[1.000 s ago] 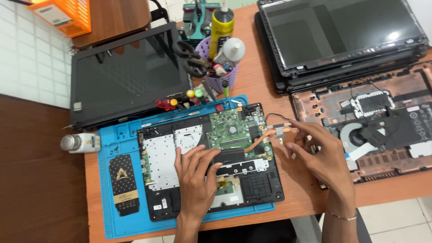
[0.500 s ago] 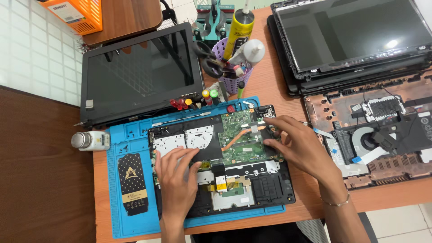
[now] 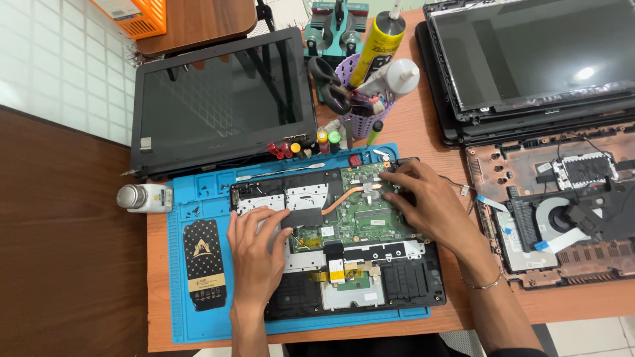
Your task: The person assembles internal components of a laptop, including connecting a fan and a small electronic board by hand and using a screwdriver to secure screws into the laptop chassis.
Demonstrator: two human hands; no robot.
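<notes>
An opened laptop base [image 3: 397, 284] lies on a blue work mat [image 3: 185, 317], its green motherboard [image 3: 360, 215] and copper heat pipe [image 3: 340, 198] exposed. My left hand [image 3: 254, 254] rests flat on the left part of the base, fingers spread near a black patch. My right hand [image 3: 426, 198] sits over the upper right corner of the motherboard, fingertips pressing down by the fan area. I cannot see anything held in either hand.
A detached laptop screen [image 3: 218, 99] lies behind the mat. A purple tool cup [image 3: 360, 116] with scissors, a yellow can and a white bottle stands at the back. Another opened laptop base [image 3: 562, 211] and stacked lids [image 3: 529, 59] fill the right. A small metal-capped bottle [image 3: 142, 197] and black case [image 3: 205, 264] sit left.
My right hand has moved left from the base's right edge onto the motherboard's upper right corner. My left hand slid leftward and now lies flat on the base's left part.
</notes>
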